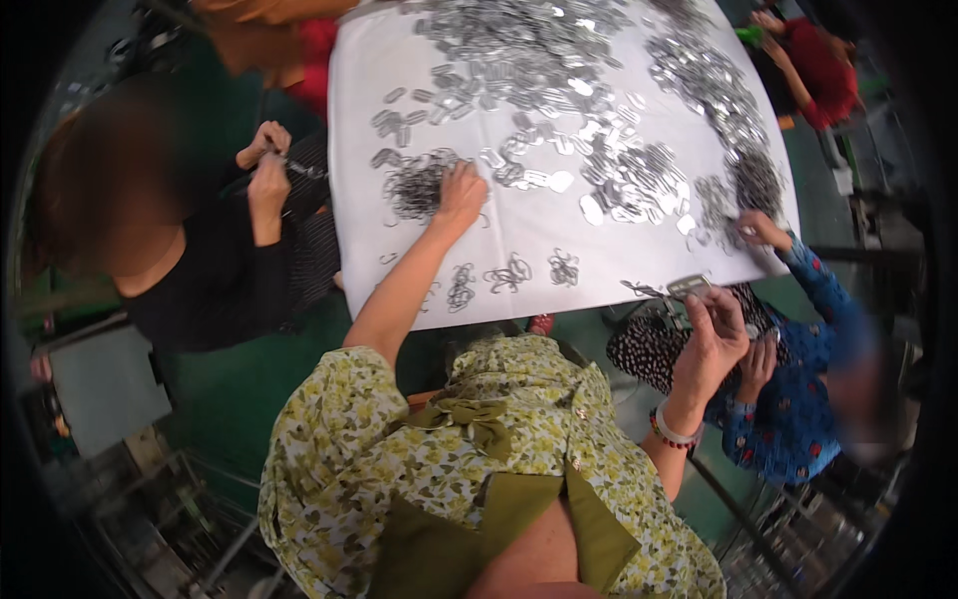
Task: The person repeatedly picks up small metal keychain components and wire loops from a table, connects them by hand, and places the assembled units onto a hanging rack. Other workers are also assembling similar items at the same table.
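My left hand (462, 197) reaches to the right edge of a tangled pile of thin dark bent wire pieces (414, 188) on the white-covered table. Its fingers are drawn together and point down into the wires; what they pinch is hidden. My right hand (717, 334) is raised at the table's near right edge. Between its thumb and fingers is a flat silvery metal plate (689, 287) with rounded ends and a slot-like middle. Smaller clusters of bent wires (507, 273) lie along the near side of the table, between my two hands.
Many flat oval metal pieces (519, 70) are heaped across the far side of the white table (559, 225). A co-worker in black (230, 270) handles small parts at left. Another in a blue patterned top (798, 359) reaches onto the table close to my right hand.
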### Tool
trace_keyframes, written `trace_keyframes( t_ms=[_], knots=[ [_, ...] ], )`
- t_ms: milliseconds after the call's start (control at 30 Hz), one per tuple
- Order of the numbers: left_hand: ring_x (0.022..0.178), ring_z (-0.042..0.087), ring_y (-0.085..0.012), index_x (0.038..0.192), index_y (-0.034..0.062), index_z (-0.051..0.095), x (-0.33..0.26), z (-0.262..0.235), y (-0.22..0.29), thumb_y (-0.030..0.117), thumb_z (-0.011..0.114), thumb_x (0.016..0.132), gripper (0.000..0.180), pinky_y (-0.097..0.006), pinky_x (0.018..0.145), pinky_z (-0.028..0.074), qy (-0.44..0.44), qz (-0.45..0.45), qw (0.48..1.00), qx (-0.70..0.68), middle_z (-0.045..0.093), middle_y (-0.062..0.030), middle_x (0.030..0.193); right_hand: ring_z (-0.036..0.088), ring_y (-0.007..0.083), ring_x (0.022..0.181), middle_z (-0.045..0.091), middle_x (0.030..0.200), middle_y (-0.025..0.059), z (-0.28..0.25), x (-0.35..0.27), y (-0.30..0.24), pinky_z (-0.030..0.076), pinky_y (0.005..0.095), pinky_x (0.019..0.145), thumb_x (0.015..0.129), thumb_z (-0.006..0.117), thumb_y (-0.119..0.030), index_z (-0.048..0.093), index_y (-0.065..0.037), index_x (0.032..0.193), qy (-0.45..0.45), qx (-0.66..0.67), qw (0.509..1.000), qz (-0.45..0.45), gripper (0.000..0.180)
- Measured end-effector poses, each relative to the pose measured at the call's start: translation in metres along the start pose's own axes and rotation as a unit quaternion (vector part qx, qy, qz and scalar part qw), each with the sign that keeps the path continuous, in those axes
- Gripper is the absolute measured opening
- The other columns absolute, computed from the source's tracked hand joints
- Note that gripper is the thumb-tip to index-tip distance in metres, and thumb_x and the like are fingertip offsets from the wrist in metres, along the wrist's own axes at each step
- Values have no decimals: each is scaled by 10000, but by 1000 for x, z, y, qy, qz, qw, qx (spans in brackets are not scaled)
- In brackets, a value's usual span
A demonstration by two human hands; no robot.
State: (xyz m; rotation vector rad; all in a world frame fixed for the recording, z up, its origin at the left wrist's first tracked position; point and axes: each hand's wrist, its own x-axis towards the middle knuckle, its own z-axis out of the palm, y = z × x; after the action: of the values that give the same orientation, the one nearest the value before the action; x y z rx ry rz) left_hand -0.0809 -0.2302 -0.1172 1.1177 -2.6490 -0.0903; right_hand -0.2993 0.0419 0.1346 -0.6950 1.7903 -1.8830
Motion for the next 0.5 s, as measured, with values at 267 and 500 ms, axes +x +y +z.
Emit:
trace_keyframes(
  t_ms=[267,500],
  knots=[
    [976,533,-348,935,17,664,-1,-16,2,109,571,853,155,-469,867,433,-3,-70,997,-15,575,-176,997,576,78,795,638,885,33,-15,9,-3,449,191,712,808,689,63,651,51,953,37,53,997,-40,150],
    [767,646,-300,1033,-46,620,24,-72,-26,109,531,938,202,-386,699,532,-13,-241,944,-224,667,-166,966,596,84,818,667,902,49,-22,14,-3,460,199,733,837,678,42,654,57,972,12,53,998,-29,138]
  ],
)
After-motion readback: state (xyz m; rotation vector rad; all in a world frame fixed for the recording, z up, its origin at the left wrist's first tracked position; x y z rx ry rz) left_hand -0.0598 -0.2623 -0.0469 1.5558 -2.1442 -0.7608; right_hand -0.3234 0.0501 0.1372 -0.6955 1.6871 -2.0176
